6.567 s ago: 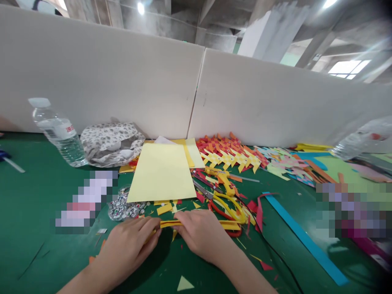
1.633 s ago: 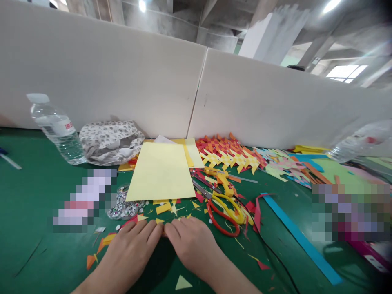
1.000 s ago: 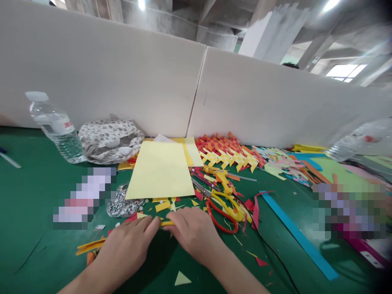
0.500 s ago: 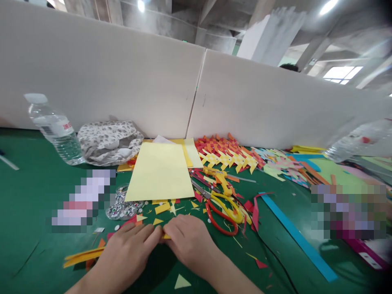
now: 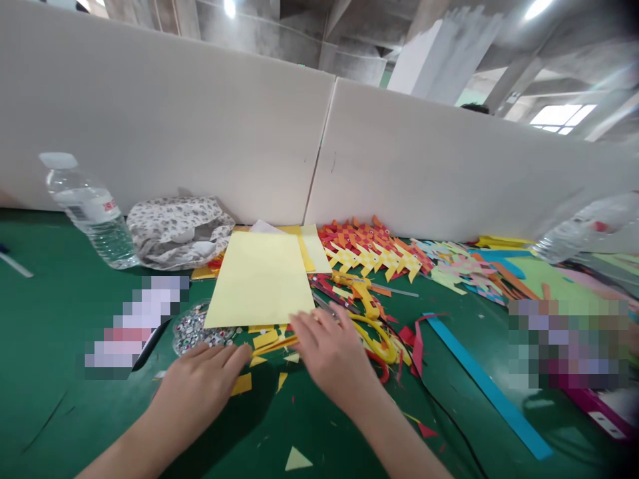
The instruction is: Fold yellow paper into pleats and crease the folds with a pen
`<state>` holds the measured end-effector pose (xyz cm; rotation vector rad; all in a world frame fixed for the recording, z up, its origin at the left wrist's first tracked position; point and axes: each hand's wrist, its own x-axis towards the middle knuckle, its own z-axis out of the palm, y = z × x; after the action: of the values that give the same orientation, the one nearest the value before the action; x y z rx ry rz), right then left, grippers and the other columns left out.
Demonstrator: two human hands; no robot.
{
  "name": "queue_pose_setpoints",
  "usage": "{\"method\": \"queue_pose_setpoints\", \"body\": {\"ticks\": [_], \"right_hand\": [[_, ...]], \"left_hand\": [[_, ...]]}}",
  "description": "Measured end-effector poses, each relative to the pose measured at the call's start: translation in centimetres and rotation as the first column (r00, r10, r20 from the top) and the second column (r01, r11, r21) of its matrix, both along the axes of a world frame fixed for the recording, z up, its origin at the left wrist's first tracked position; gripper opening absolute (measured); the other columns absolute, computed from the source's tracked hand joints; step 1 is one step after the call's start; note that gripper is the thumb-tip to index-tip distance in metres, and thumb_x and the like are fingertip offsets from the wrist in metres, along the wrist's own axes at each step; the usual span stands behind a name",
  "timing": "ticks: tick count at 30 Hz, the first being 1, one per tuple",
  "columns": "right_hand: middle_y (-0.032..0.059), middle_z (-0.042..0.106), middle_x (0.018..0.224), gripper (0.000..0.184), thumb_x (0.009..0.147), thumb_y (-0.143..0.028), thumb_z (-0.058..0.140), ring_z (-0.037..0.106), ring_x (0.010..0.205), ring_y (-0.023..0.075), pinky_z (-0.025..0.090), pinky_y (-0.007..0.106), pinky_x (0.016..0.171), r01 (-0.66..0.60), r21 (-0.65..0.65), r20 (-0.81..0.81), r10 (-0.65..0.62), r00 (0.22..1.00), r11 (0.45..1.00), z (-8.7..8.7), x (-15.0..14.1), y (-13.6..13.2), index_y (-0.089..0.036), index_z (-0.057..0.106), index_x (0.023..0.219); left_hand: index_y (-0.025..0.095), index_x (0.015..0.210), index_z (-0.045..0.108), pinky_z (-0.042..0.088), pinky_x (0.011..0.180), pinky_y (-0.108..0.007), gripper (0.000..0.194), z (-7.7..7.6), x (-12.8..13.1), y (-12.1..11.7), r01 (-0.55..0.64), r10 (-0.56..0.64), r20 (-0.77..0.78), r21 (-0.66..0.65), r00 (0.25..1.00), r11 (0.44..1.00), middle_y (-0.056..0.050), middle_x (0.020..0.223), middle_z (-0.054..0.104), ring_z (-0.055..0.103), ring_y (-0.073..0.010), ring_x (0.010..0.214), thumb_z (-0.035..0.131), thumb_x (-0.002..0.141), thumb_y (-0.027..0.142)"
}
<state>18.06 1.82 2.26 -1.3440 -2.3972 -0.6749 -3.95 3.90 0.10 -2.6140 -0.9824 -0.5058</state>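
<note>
A folded yellow paper strip (image 5: 275, 346) spans the gap between my hands, just above the green tabletop. My left hand (image 5: 200, 380) is closed on its left end, fingers bent together. At the other end, my right hand (image 5: 330, 352) pinches the strip, with its fingers slightly blurred. The right hand covers part of the scissors with yellow and red handles (image 5: 382, 339). Just beyond both hands lies a pale yellow sheet (image 5: 262, 279). Yellow paper scraps (image 5: 242, 384) lie below the strip.
A tray of small shiny beads (image 5: 197, 326) and a pixelated phone-like object (image 5: 140, 326) are left. A yellow glue gun (image 5: 367, 293), a blue strip (image 5: 489, 386) and a black cord (image 5: 449, 412) lie right. Woven paper fish (image 5: 372, 256), a cloth bundle (image 5: 180, 233) and a bottle (image 5: 92, 213) stand behind.
My hands have moved apart, the right one up and rightward over the scissors. The strip, mostly hidden under my hands half a second ago, now shows between them; its left end no longer sticks out leftward.
</note>
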Motion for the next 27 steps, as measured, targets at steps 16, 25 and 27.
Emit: {"method": "queue_pose_setpoints", "body": {"ticks": [16,25,27], "right_hand": [[0.0034,0.061,0.072,0.022,0.096,-0.031,0.04,0.052,0.064,0.0176,0.027,0.029,0.058,-0.076,-0.232,-0.137,0.045,0.99,0.97,-0.3,-0.5,-0.8,-0.016,0.056,0.097],[0.0015,0.057,0.069,0.017,0.094,-0.018,0.04,0.048,0.06,0.0172,0.025,0.031,0.055,-0.106,-0.266,-0.082,0.087,0.993,0.958,-0.9,-1.9,-1.4,-0.018,0.051,0.081],[0.0016,0.057,0.069,0.015,0.094,-0.018,0.041,0.048,0.06,0.0171,0.025,0.031,0.055,-0.096,-0.268,-0.079,0.078,0.994,0.959,-0.9,-2.1,-1.4,-0.017,0.051,0.084]], "left_hand": [[0.019,0.092,0.055,0.045,0.051,-0.028,0.029,0.0,0.3,-0.1,0.079,-0.082,0.152,0.028,0.985,0.996,0.0,0.068,0.069,0.066,-0.0174,0.056,0.027,0.095,0.015],[0.02,0.085,0.057,0.046,0.054,-0.031,0.034,-0.3,1.1,-0.9,0.075,-0.076,0.116,0.012,0.99,0.997,-0.001,0.065,0.067,0.064,-0.0181,0.055,0.025,0.096,0.016],[0.02,0.082,0.057,0.044,0.051,-0.03,0.036,-0.2,1.0,-0.6,0.045,-0.046,0.083,0.015,0.995,0.999,0.0,0.063,0.066,0.063,-0.0182,0.053,0.024,0.096,0.017]]}}
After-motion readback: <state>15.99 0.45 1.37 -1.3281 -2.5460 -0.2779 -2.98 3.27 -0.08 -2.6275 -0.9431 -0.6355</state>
